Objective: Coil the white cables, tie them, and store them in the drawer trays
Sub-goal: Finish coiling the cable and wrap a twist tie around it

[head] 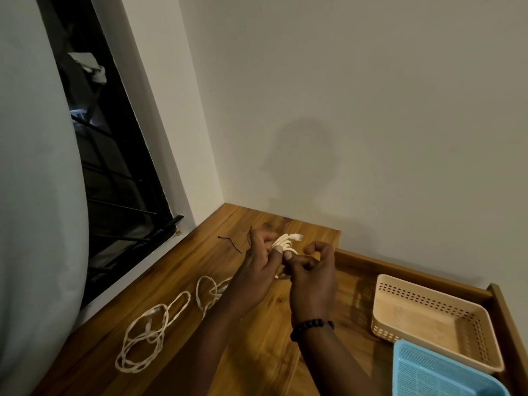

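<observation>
- A wooden tabletop (177, 270), its boards brown and glossy, is being seen set into the corner of the room, against the wall and beside the window.
- A loose white cable (148, 330) is being carried directly on the wood at the near left, its loops lying overlapped.
- A thin black tie (230, 243) is lying on the boards towards the far edge, well apart from the loose loops.
- To the right, a wooden drawer (400, 265) with a raised rim is being shown open.
- A beige perforated tray (431, 318) is resting in the drawer.
- A blue mesh tray (437, 372) is lying just in front of it, its corner overlapping the beige rim.
</observation>
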